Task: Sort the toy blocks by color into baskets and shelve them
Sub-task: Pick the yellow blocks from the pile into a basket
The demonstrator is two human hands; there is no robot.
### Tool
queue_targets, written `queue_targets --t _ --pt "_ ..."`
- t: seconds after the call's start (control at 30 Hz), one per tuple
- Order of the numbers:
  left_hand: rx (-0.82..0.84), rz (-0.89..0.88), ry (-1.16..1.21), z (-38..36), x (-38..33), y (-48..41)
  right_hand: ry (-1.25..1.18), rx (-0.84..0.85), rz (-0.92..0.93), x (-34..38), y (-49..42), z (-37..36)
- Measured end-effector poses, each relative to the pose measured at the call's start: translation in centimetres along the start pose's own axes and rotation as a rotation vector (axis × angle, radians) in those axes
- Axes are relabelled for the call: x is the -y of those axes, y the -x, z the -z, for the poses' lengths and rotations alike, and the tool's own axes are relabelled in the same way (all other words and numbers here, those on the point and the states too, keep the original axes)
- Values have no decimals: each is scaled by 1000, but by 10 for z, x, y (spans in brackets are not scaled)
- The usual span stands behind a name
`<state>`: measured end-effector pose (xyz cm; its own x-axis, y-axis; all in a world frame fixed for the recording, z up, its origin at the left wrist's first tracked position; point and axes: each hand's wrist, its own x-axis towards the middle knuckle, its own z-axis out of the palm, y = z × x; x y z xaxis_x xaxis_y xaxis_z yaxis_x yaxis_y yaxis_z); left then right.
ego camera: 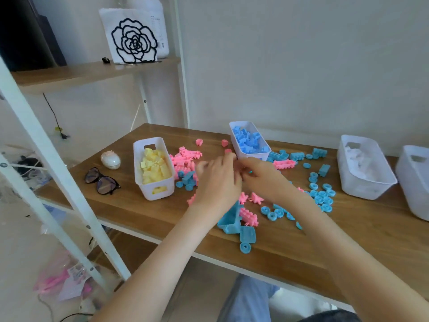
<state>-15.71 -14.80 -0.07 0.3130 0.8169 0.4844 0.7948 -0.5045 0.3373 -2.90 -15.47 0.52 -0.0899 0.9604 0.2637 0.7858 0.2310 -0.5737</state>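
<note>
Pink plastic toy blocks (186,156) and blue plastic toy blocks (296,156) lie loose and mixed across the middle of the brown wooden table (162,219). A scatter of blue ring-shaped wheels (322,194) lies toward the right, and a large hollow blue block (228,220) sits near the front edge. Both hands meet over this pile, just in front of the narrow white plastic basket of blue blocks (253,156) that stands at the back. The left hand (218,182) has its fingers bent, the tips close to a small pink block. The right hand (262,177) lies right beside it, fingers curled downward. Whether either hand grips a block cannot be told, since the backs of the hands hide the fingertips. Left of the pile stands a white plastic basket filled with yellow blocks (160,192). Well to the right is a wider white basket holding white blocks (364,187), and just beside it, cut by the edge of view, another white basket (413,194). Dark-rimmed glasses (102,180) and a pale egg-shaped object (111,159) lie left of the yellow one. On the wooden shelf (69,75) above leans a white cloth with a black rose outline (133,40)
</note>
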Motion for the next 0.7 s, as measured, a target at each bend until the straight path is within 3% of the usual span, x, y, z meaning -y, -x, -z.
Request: queue_targets --t 0.2,0.37,0.47,0.57,0.7 --pt "70 -40 294 -28 -67 -13 23 -270 -118 -63 43 57" --pt "79 -139 375 -51 -116 -9 223 -695 -546 -130 107 124" --pt "78 -236 359 -62 -143 -9 468 -571 -806 -164 138 151" --pt "52 -444 299 -75 -172 3 624 -334 -833 -188 167 162" --pt "151 -581 371 -88 -210 27 530 -472 -708 -184 187 160"
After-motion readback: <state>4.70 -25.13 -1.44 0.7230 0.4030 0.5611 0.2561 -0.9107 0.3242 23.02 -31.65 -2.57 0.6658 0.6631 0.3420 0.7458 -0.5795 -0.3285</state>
